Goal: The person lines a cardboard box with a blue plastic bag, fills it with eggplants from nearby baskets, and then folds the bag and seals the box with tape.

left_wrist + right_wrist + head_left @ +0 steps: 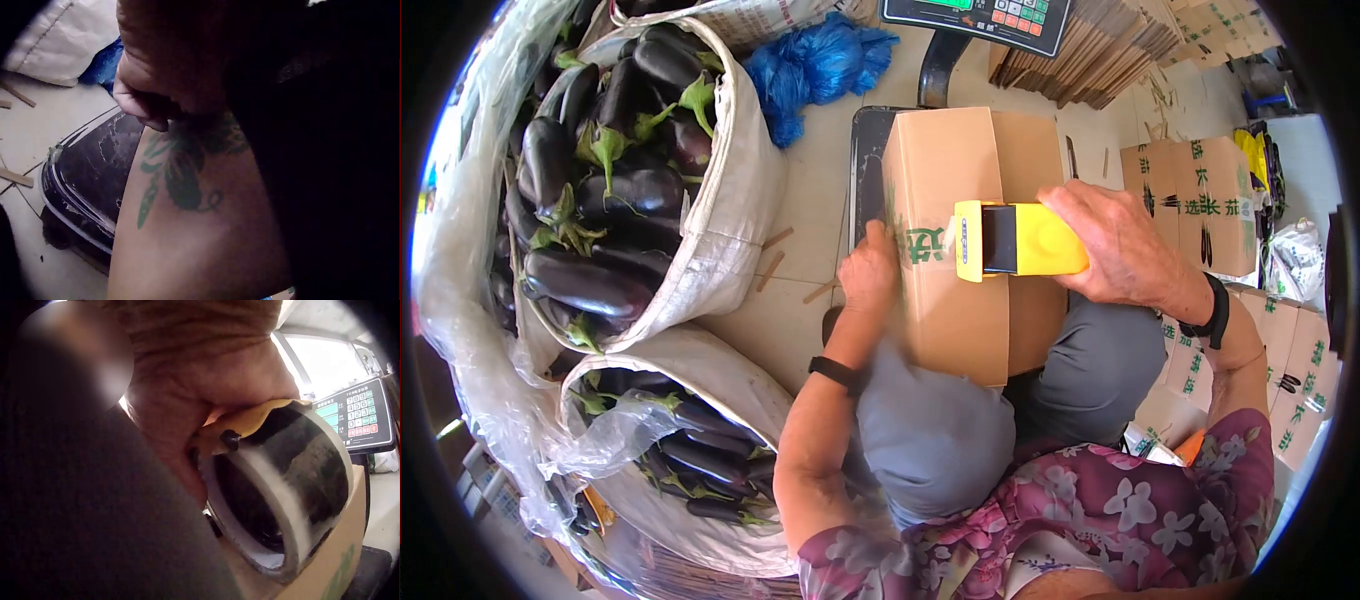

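Observation:
A brown cardboard box with green print stands between the person's knees, on a black scale platform. The left hand has its fingers curled against the box's left edge; in the left wrist view its fingertips meet the wall just above a green plant print. The right hand grips a yellow tape dispenser from its right end, over the top of the box. In the right wrist view a large tape roll sits in the dispenser, below the palm.
White sacks of eggplants stand on the left, under clear plastic. Behind are a blue plastic bag, the scale's display and stacked flat cardboard. Another printed carton stands on the right.

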A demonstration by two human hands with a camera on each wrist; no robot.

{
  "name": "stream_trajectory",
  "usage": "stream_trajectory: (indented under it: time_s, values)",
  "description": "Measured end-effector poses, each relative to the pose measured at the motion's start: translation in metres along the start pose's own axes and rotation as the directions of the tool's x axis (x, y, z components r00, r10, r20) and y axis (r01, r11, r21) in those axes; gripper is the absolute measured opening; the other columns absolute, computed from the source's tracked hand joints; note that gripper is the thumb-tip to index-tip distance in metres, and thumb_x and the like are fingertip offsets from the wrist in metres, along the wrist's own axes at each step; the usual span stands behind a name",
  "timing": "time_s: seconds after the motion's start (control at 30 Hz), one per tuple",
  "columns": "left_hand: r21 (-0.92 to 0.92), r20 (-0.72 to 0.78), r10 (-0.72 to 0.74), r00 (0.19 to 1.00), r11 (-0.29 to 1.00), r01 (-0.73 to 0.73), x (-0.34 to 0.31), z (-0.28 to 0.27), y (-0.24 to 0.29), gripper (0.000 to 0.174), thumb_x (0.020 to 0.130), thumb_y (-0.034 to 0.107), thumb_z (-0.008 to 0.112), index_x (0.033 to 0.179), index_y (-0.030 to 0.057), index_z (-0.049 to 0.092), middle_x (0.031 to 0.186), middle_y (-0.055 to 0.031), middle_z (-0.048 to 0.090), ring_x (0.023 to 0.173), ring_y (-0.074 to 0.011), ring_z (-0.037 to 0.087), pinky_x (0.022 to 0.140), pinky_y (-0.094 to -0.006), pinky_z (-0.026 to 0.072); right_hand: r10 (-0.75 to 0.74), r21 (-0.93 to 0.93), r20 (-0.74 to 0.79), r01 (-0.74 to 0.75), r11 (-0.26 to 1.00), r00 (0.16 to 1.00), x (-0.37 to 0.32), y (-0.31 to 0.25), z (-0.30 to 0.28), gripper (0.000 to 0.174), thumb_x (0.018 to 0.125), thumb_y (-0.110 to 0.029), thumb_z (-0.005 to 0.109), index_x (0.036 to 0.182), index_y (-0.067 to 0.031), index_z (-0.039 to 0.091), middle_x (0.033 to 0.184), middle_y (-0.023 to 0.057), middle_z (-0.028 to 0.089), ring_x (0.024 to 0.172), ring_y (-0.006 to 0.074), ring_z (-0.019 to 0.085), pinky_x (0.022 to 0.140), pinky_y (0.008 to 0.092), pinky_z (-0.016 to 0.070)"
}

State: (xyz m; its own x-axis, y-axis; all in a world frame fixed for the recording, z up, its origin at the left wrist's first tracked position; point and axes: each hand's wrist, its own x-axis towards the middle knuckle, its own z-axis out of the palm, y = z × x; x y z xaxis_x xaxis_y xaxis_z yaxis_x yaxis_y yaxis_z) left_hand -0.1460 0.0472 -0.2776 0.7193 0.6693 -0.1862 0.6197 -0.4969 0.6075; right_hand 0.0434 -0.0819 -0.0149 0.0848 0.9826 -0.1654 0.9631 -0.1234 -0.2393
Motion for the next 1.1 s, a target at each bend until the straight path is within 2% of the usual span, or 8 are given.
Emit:
stream_trajectory:
  time_s: [0.1, 0.27, 0.33, 0.4, 0.5, 0.7, 0.97, 1.1]
  values:
    - [0.156, 0.205, -0.03, 0.978, 0.988, -0.002, -0.001, 0.021, -0.018, 0.024, 0.091, 0.014, 0.047, 0.114, 0.0088, 0.046, 0.089, -0.0203, 0.067, 0.077, -0.0436, 0.066, 0.065, -0.0553, 0.0519, -0.031, -0.002, -0.035, 0.031, 1.0, 0.999, -0.004, 0.001, 0.004, 0.053, 0.068, -0.022, 0.079, 0.109, -0.0025, 0.05, 0.087, 0.0138, 0.059, 0.077, 0.0337, 0.063, 0.061, 0.0423, 0.0515]
    - [0.15, 0.139, 0.19, 0.972, 0.966, -0.21, 0.016, -0.002, -0.017, 0.036, 0.091, 0.012, 0.05, 0.125, 0.0021, 0.05, 0.092, -0.0207, 0.064, 0.078, -0.0418, 0.065, 0.066, -0.0528, 0.0518, -0.017, -0.016, -0.102, 0.015, 1.0, 0.995, -0.01, 0.01, 0.008, 0.052, 0.065, -0.018, 0.078, 0.107, -0.0028, 0.051, 0.084, 0.0123, 0.058, 0.075, 0.0306, 0.064, 0.058, 0.0403, 0.052]
    - [-0.043, -0.33, 0.264, 0.906, 0.955, -0.294, 0.043, -0.039, 0.011, 0.033, 0.092, 0.018, 0.055, 0.121, 0.0024, 0.056, 0.097, -0.0212, 0.062, 0.086, -0.0392, 0.063, 0.072, -0.049, 0.0507, -0.047, 0.009, -0.129, 0.048, 0.999, 0.991, -0.013, 0.01, 0.011, 0.051, 0.064, -0.017, 0.078, 0.106, -0.0025, 0.051, 0.081, 0.012, 0.056, 0.074, 0.0294, 0.064, 0.055, 0.0394, 0.0517]
    - [-0.206, -0.417, 0.272, 0.867, 0.901, -0.382, 0.066, -0.089, 0.06, 0.039, 0.093, 0.026, 0.057, 0.123, 0.0015, 0.056, 0.109, -0.0216, 0.06, 0.101, -0.0373, 0.058, 0.085, -0.0463, 0.0463, -0.026, 0.026, -0.135, 0.03, 0.999, 0.991, -0.016, 0.013, 0.012, 0.051, 0.063, -0.014, 0.077, 0.105, -0.0024, 0.052, 0.08, 0.012, 0.056, 0.072, 0.0299, 0.064, 0.054, 0.0403, 0.0515]
    - [-0.089, -0.255, 0.486, 0.836, 0.849, -0.521, 0.091, -0.106, 0.104, 0.057, 0.089, 0.038, 0.063, 0.128, -0.0012, 0.053, 0.127, -0.021, 0.056, 0.118, -0.0362, 0.05, 0.099, -0.0469, 0.0354, -0.009, 0.049, -0.125, 0.016, 0.999, 0.992, -0.017, 0.016, 0.014, 0.051, 0.062, -0.012, 0.077, 0.105, -0.002, 0.052, 0.081, 0.0123, 0.056, 0.07, 0.0305, 0.064, 0.052, 0.0406, 0.0513]
    - [0.349, -0.182, 0.683, 0.708, 0.718, -0.603, 0.094, -0.094, 0.129, 0.064, 0.076, 0.051, 0.072, 0.116, 0.0027, 0.059, 0.108, -0.0178, 0.06, 0.109, -0.0329, 0.054, 0.092, -0.0459, 0.0382, -0.003, 0.092, -0.137, 0.016, 0.996, 0.991, -0.023, 0.018, 0.017, 0.052, 0.061, -0.011, 0.076, 0.107, -0.0014, 0.053, 0.084, 0.0143, 0.057, 0.07, 0.031, 0.065, 0.052, 0.0404, 0.0515]
    - [0.406, 0.003, 0.758, 0.653, 0.595, -0.693, 0.117, -0.079, 0.125, 0.046, 0.083, 0.05, 0.065, 0.11, 0.0133, 0.064, 0.085, -0.008, 0.061, 0.08, -0.0274, 0.062, 0.071, -0.0424, 0.0463, 0.018, 0.019, -0.093, -0.016, 1.0, 0.996, -0.02, 0.021, 0.026, 0.053, 0.065, -0.019, 0.078, 0.109, -0.0057, 0.052, 0.084, 0.0111, 0.056, 0.069, 0.0302, 0.065, 0.055, 0.0392, 0.052]
    - [0.358, -0.044, 0.707, 0.706, 0.671, -0.65, 0.112, -0.078, 0.125, 0.051, 0.083, 0.055, 0.064, 0.111, 0.0119, 0.065, 0.09, -0.0092, 0.064, 0.088, -0.029, 0.064, 0.077, -0.0423, 0.0468, -0.011, -0.014, -0.15, 0.009, 1.0, 0.989, -0.02, 0.021, 0.031, 0.053, 0.064, -0.016, 0.079, 0.109, -0.0047, 0.053, 0.084, 0.0125, 0.06, 0.072, 0.032, 0.066, 0.058, 0.0406, 0.0526]
